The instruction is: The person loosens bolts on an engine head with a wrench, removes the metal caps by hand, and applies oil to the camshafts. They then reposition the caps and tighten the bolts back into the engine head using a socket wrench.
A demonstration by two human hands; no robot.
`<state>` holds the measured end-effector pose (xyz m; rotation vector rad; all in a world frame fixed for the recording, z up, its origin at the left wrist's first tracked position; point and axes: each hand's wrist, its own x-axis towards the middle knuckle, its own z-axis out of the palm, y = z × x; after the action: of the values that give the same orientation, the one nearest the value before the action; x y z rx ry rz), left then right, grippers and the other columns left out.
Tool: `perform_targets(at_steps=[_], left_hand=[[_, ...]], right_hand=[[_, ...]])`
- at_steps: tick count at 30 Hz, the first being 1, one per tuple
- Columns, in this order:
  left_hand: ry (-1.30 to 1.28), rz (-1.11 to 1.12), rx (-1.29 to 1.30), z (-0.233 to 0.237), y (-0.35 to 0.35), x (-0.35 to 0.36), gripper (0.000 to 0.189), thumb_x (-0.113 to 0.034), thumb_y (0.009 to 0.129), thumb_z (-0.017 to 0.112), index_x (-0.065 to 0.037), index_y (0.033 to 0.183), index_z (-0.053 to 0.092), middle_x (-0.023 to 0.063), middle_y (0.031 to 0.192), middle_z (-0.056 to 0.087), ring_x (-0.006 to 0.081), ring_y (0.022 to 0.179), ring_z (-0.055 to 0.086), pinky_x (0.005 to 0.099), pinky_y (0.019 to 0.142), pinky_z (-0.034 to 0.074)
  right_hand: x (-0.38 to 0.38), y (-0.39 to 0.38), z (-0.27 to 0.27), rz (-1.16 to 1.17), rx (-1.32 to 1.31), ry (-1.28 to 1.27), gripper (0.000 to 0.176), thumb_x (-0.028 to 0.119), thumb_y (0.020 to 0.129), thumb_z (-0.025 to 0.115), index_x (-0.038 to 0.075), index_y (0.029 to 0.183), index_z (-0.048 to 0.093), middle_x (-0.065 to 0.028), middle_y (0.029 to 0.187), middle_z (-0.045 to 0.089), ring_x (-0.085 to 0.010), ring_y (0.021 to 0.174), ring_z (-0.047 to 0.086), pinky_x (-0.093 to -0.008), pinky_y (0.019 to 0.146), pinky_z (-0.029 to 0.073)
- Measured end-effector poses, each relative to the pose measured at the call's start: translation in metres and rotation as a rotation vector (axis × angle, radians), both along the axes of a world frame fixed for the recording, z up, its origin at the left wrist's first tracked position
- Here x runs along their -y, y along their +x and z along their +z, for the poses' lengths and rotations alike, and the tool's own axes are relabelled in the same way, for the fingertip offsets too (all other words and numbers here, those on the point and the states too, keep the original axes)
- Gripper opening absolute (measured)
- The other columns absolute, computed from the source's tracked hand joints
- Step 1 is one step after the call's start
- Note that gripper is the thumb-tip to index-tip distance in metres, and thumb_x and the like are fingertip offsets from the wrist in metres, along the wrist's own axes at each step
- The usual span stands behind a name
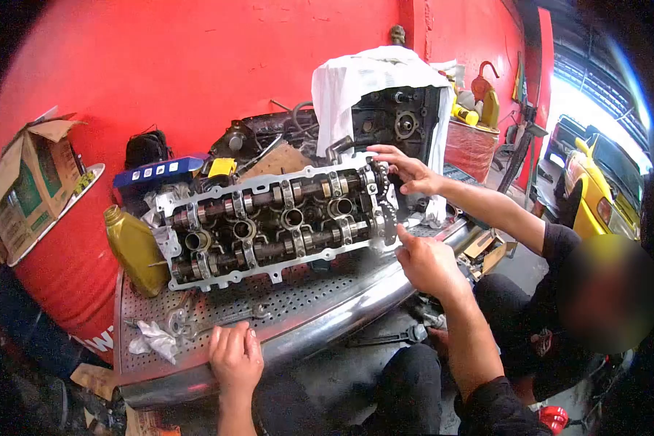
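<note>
While looking down from the head view, finds the long grey aluminium cylinder head (276,221) lying lengthwise across the middle of the perforated steel bench top (327,291), valve cover off. Carries two dark camshafts (269,196) seated side by side under their bearing caps, with toothed sprockets (386,218) at the right end. Judged from that: off its block and opened up, shafts and caps in place, cover not on, not yet joined back to an engine.

Places the left hand (236,360) palm down on the near rim of the bench, fingers relaxed and slightly curled, gripping nothing. Near it, to the left, a crumpled white rag (152,338) and a steel spanner (218,320). Sets the right hand (429,261) just beside the near sprocket, index finger stretched toward it, other fingers curled. Back of the hand toward the camera, so cannot tell whether anything sits inside them. Shows a co-worker's hand (407,171) stretched in from the right, fingertips at the far sprocket.

For containers: an olive-gold plastic oil bottle (134,251), capped and standing just beside the left end of the head, fill level not readable. Then a torn-open cardboard box (22,182) on a far-left shelf, contents hidden, and a closed blue plastic case (160,171) beyond the head. Further right, a black engine block under a white cloth (363,80).
</note>
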<state>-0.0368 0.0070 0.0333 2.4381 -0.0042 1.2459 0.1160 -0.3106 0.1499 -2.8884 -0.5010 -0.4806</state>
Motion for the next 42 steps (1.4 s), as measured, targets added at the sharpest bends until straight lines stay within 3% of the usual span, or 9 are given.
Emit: perform_targets(at_steps=[6,10,11,13,15,18,22,29,42], left_hand=[[0.215,0.055,-0.028,0.014,-0.002,0.002,0.033,-0.01,0.082,0.068,-0.001,0.113,0.063,0.0122,0.11,0.065,0.0327,0.105,0.057,0.0502,0.099,0.039],[0.252,0.039,-0.132,0.008,-0.006,-0.002,0.034,-0.017,0.085,0.069,-0.001,0.114,0.063,0.012,0.109,0.066,0.0331,0.105,0.058,0.0519,0.104,0.034],[0.245,0.03,-0.124,0.007,-0.006,-0.003,0.033,-0.016,0.085,0.069,-0.001,0.114,0.063,0.0124,0.109,0.066,0.0333,0.105,0.058,0.0517,0.103,0.036],[0.181,0.052,-0.127,0.002,-0.011,-0.003,0.036,-0.017,0.084,0.07,-0.001,0.115,0.063,0.0134,0.108,0.066,0.0329,0.105,0.058,0.0516,0.102,0.037],[0.14,0.071,-0.121,-0.005,-0.019,-0.003,0.037,-0.017,0.083,0.07,-0.001,0.116,0.062,0.0143,0.109,0.065,0.0332,0.106,0.058,0.0514,0.101,0.039],[0.135,0.107,-0.072,-0.014,-0.031,-0.01,0.037,-0.012,0.082,0.069,0.001,0.115,0.062,0.0154,0.11,0.066,0.035,0.108,0.058,0.0522,0.099,0.041],[0.178,0.13,-0.024,-0.014,-0.041,-0.013,0.035,-0.008,0.081,0.067,0.003,0.114,0.063,0.0158,0.111,0.068,0.0349,0.107,0.061,0.0526,0.098,0.043],[0.173,0.203,-0.013,-0.02,-0.036,-0.01,0.034,-0.006,0.08,0.065,0.003,0.113,0.064,0.0158,0.111,0.068,0.0341,0.106,0.061,0.0532,0.1,0.043],[0.222,0.226,0.004,-0.02,-0.034,-0.008,0.034,-0.004,0.082,0.065,0.003,0.115,0.065,0.0171,0.11,0.066,0.0366,0.102,0.06,0.0516,0.096,0.044]], right_hand=[[-0.008,-0.019,-0.001,0.026,-0.002,0.107,0.051,0.034,0.094,0.06,0.002,0.133,0.051,-0.0243,0.082,0.07,-0.0436,0.081,0.069,-0.0547,0.076,0.053],[-0.023,-0.059,-0.037,0.116,-0.093,0.28,0.048,0.028,0.093,0.068,0.002,0.132,0.058,-0.0177,0.079,0.071,-0.0363,0.076,0.071,-0.0433,0.071,0.056],[-0.026,-0.069,-0.058,0.158,-0.197,0.293,0.046,0.029,0.093,0.069,0.002,0.129,0.061,-0.018,0.081,0.071,-0.034,0.076,0.071,-0.0405,0.072,0.056],[-0.035,-0.084,-0.15,0.405,-0.31,0.68,0.047,0.039,0.094,0.065,0.005,0.126,0.063,-0.026,0.096,0.07,-0.0428,0.09,0.069,-0.0493,0.08,0.055],[-0.033,-0.115,-0.217,0.402,-0.775,0.593,0.048,0.041,0.095,0.064,0.005,0.127,0.063,-0.0275,0.105,0.069,-0.0429,0.098,0.068,-0.0482,0.085,0.055],[-0.003,-0.153,-0.346,0.458,-0.775,0.308,0.046,0.037,0.093,0.063,0.004,0.124,0.063,-0.0247,0.103,0.071,-0.0433,0.097,0.068,-0.0483,0.086,0.055],[-0.007,-0.164,-0.343,0.455,-0.937,-0.13,0.041,0.029,0.093,0.061,0.004,0.125,0.062,-0.0232,0.109,0.07,-0.0413,0.098,0.068,-0.0497,0.084,0.054],[-0.016,-0.147,-0.341,0.391,-0.976,-0.083,0.046,0.024,0.081,0.067,0.007,0.124,0.062,-0.0214,0.107,0.071,-0.0411,0.098,0.068,-0.0507,0.083,0.054],[-0.019,-0.152,-0.369,0.433,-0.966,-0.229,0.046,0.024,0.085,0.062,0.013,0.13,0.06,-0.0218,0.101,0.072,-0.0402,0.094,0.07,-0.0519,0.08,0.055]])
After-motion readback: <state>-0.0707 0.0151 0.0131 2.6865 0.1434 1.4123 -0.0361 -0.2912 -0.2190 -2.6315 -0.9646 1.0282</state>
